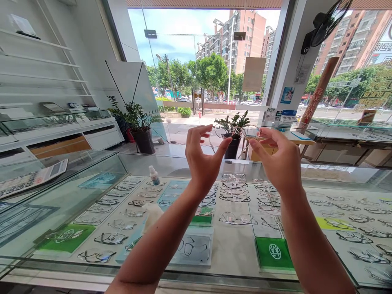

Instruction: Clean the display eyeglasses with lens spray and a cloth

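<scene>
I hold a thin-rimmed pair of glasses up at eye level, against the bright window. My left hand pinches its left side between thumb and fingers. My right hand pinches the right side, one temple arm hanging down between the hands. Below my arms lies a glass display counter with several rows of spectacle frames. A small spray bottle stands on the counter top, to the left of my left arm.
Green brand cards lie inside the counter. Potted plants stand on the floor by the window. A second glass counter with a calculator runs along the left. Shelves fill the left wall; a fan hangs top right.
</scene>
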Motion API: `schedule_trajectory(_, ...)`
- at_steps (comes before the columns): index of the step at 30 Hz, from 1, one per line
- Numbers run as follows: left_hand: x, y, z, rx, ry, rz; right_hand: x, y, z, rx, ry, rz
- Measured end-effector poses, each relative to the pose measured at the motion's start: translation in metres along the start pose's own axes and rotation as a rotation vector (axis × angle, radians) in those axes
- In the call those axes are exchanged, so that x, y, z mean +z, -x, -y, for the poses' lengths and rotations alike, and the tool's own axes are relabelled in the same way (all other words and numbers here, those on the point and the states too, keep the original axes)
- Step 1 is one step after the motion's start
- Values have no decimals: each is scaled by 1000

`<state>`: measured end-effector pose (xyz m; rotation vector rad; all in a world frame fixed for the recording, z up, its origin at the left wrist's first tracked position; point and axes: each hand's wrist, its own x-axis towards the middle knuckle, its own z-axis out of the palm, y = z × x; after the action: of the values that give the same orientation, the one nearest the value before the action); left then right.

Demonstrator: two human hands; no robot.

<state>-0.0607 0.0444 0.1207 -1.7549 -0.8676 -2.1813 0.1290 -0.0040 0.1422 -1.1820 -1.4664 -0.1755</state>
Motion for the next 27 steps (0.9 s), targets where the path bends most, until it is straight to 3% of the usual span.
schedule_trajectory(11, 1, 2, -1, 67, -32, -32, 0, 0, -1, 29, 1, 70)
schedule_trajectory(27, 0, 0, -1, 37, -20, -18, 1, -1, -3, 32, -13, 74)
